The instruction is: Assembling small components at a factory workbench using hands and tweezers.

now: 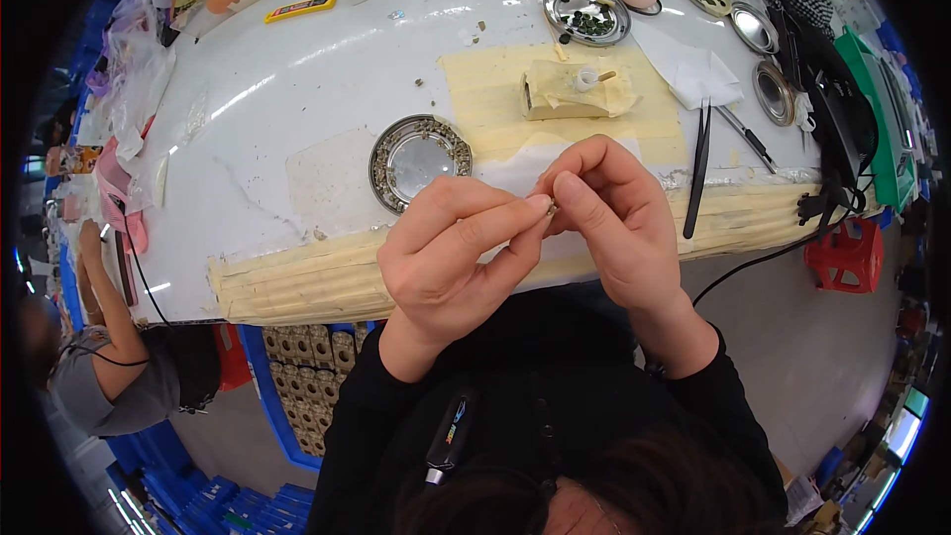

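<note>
My left hand [451,253] and my right hand [619,218] meet above the front edge of the white worktable [297,79]. Their fingertips pinch one tiny metal part [551,208] between them; it is too small to make out its shape. Just behind my left hand lies a round metal dish [419,160] with small parts along its rim. Further back, on a yellowish taped patch, sits a tape-wrapped block [570,89] with a small white piece on top.
Black tweezers [698,173] and a second tool [745,137] lie right of my hands. Several metal dishes [586,13] stand at the back right, a yellow utility knife [299,8] at the back left. Another person [114,357] sits at the left; a red stool [847,256] stands right.
</note>
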Tool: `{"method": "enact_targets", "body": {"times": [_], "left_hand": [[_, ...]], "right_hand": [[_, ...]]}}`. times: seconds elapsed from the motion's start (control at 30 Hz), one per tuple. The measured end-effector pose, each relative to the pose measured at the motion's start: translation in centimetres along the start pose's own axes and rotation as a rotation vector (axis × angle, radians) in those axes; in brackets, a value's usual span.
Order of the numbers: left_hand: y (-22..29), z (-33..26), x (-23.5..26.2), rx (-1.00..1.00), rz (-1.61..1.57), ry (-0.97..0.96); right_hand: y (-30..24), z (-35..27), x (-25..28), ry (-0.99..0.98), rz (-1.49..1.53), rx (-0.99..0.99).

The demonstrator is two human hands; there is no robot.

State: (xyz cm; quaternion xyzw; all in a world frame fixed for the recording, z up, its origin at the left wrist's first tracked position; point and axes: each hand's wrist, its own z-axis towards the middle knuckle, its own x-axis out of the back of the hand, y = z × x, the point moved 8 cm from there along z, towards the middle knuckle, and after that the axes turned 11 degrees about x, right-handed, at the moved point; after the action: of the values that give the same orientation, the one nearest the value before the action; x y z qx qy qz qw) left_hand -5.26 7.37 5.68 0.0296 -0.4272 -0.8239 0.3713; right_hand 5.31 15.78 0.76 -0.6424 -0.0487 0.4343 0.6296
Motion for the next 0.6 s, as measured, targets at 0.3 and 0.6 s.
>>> {"method": "enact_targets", "body": {"times": [0.3, 0.6], "left_hand": [[0.3, -0.1, -0.1, -0.031, 0.093, 0.051], [0.1, -0.1, -0.1, 0.027, 0.021, 0.021]], "right_hand": [[-2.0, -0.4, -0.7, -0.059, -0.386, 0.328], [-0.1, -0.3, 0.2, -0.005, -0.021, 0.018]]}}
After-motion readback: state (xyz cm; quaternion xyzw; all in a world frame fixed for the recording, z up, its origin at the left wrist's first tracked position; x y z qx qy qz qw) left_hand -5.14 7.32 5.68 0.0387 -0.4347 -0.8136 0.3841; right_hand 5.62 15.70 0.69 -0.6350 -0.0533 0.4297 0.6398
